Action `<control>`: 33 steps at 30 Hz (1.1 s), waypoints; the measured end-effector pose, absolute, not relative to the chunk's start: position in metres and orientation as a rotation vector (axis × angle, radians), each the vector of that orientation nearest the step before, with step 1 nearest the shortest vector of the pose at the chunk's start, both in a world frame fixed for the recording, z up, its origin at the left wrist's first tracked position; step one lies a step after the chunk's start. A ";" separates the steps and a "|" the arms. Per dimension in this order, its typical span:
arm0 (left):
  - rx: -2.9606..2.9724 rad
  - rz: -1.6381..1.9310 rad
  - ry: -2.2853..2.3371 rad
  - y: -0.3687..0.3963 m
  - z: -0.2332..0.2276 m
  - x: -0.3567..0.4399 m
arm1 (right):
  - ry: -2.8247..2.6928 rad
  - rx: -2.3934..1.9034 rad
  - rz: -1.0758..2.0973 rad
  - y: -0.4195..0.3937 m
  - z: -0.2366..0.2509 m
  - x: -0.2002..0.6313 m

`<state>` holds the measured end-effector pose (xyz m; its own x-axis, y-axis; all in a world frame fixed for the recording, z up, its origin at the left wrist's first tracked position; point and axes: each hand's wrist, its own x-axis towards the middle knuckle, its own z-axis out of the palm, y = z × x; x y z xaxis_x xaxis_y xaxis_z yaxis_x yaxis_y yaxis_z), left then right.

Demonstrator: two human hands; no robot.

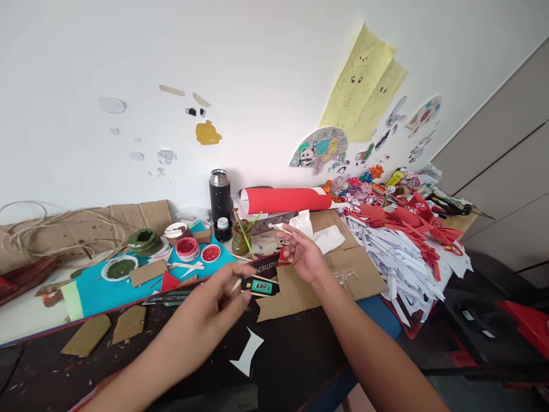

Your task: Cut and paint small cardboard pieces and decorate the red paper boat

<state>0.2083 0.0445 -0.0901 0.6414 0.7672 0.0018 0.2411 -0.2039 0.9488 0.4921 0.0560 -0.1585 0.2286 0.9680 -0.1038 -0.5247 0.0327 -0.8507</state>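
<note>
My left hand (214,312) hovers over the dark table (295,355) and pinches a thin wooden stick (235,285) between thumb and fingers. My right hand (302,252) is raised palm up above a flat piece of cardboard (351,269), holding a thin white stick (281,228) at its fingertips. Between the hands lie a small teal and black object (261,287) and a dark ruler (167,297). A glass jar with green-handled brushes (242,237) stands just beyond my right hand's fingers.
Open pots of red paint (187,248) and green paint (144,240) sit on a teal sheet (98,289). A black flask (220,195), a red corrugated roll (285,200) and a heap of white and red paper strips (403,252) stand behind and right. A white cut-out (247,352) lies near me.
</note>
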 end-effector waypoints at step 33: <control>2.874 0.352 1.034 0.158 -0.085 0.350 | -0.691 -1.154 1.009 0.047 -0.178 0.483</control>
<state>0.3496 0.1582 -0.0851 0.7480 0.6355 0.1916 0.6202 -0.7720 0.1393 0.4830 0.0473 -0.1781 0.4127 0.9096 -0.0483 -0.2830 0.0777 -0.9560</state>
